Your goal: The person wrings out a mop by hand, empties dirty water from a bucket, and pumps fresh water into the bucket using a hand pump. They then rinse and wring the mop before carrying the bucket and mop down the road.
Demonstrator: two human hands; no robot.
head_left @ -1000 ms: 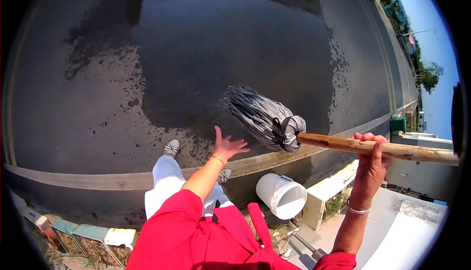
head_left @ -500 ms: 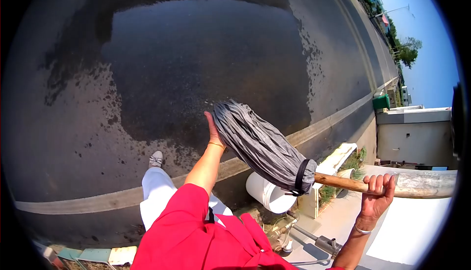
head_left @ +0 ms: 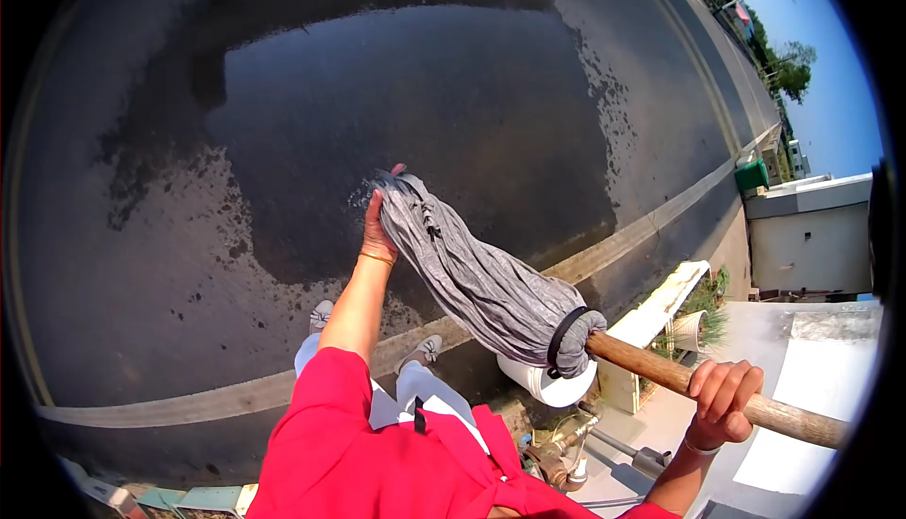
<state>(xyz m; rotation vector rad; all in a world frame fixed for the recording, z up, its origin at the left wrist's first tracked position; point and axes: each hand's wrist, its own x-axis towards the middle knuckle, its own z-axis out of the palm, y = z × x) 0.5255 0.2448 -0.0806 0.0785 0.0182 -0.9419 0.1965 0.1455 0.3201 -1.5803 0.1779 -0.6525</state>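
Note:
A mop with long grey cloth strands (head_left: 477,274) slants across the view. A black band (head_left: 564,342) gathers the strands where they meet the wooden handle (head_left: 646,366). My left hand (head_left: 379,225) is wrapped round the far end of the strands, bunching them together, and water drops show beside it. Farther back, my right hand (head_left: 725,400) grips the handle with curled fingers. Beneath the mop head stands a white bucket (head_left: 549,385), partly hidden by the strands.
Dark wet pavement (head_left: 406,113) spreads ahead, with splashes at its edges. A pale concrete strip (head_left: 236,394) crosses near my feet. On the right are a cream ledge (head_left: 661,307), a potted plant (head_left: 689,330) and pipes (head_left: 566,443). A green bin (head_left: 751,175) stands farther off.
My left hand has shifted left and up, closing round the strand ends. The strands look drawn tighter, the handle slopes down more to the right, and a second shoe has come into view.

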